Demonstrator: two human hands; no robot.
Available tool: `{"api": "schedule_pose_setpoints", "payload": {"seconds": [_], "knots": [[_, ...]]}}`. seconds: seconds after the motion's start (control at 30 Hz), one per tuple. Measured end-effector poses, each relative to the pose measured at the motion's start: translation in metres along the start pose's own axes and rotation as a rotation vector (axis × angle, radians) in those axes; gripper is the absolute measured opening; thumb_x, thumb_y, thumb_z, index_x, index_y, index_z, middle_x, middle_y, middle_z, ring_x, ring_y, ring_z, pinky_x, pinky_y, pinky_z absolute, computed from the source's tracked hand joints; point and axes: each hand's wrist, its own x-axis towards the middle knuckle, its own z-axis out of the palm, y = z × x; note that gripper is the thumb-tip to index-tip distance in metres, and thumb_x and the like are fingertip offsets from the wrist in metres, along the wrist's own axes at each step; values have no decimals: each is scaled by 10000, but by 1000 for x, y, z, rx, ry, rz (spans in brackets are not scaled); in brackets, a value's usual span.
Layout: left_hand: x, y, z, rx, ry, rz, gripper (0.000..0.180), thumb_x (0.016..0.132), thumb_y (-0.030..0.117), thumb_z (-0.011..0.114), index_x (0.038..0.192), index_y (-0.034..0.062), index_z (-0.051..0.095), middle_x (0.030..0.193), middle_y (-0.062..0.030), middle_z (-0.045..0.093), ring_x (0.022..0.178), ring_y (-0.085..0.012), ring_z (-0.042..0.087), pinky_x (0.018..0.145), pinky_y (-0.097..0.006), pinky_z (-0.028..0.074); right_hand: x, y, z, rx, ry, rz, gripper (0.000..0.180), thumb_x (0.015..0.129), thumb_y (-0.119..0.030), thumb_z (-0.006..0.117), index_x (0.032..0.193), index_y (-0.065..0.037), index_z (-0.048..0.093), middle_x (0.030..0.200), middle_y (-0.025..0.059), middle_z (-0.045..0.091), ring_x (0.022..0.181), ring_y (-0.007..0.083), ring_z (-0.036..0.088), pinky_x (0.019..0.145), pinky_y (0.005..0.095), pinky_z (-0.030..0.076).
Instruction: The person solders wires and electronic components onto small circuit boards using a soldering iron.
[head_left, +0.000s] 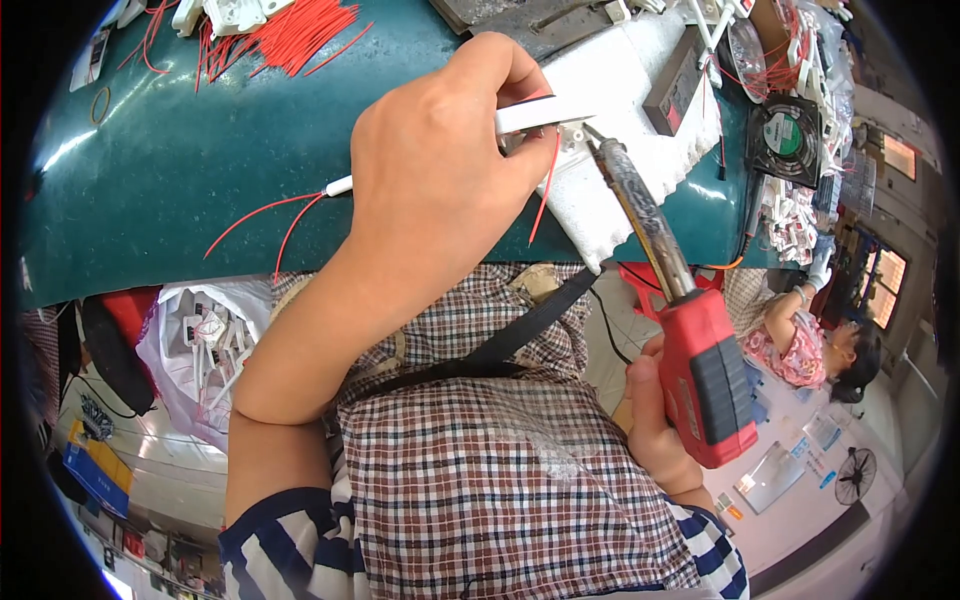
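Observation:
My right hand (pixel 655 420) is wrapped round the red and black handle of a soldering iron (pixel 690 350). Its dark tip points up and left, right by a small pale part (pixel 572 138) at the fingers of my left hand (pixel 430 160). Those fingers are pinched on a white, flat piece (pixel 525 115) that tapers to a point; its exact kind is unclear. Red wire (pixel 545 200) hangs below the pinch. From beneath my left hand, a white sleeve (pixel 340 186) with two red leads sticks out to the left. My palm hides whatever lies between.
A white foam sheet (pixel 620 80) lies under the work on the green table (pixel 150 200). Cut red wires (pixel 300 35) are heaped at the back left. A dark block (pixel 676 85) and a small fan (pixel 787 140) stand right. A bag of white parts (pixel 205 340) sits lower left; another person (pixel 800 340) works at right.

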Motion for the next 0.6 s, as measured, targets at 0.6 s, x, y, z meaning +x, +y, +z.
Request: {"api": "schedule_pose_setpoints", "payload": {"seconds": [0.6], "knots": [[2, -1, 0, -13, 11, -7, 216, 700, 130, 743, 852, 76, 600, 758, -73, 681, 656, -237, 666, 589, -345, 496, 71, -33, 41, 231, 171, -186, 715, 670, -44, 859, 1192, -35, 371, 1002, 58, 590, 871, 109, 568, 767, 227, 466]]}}
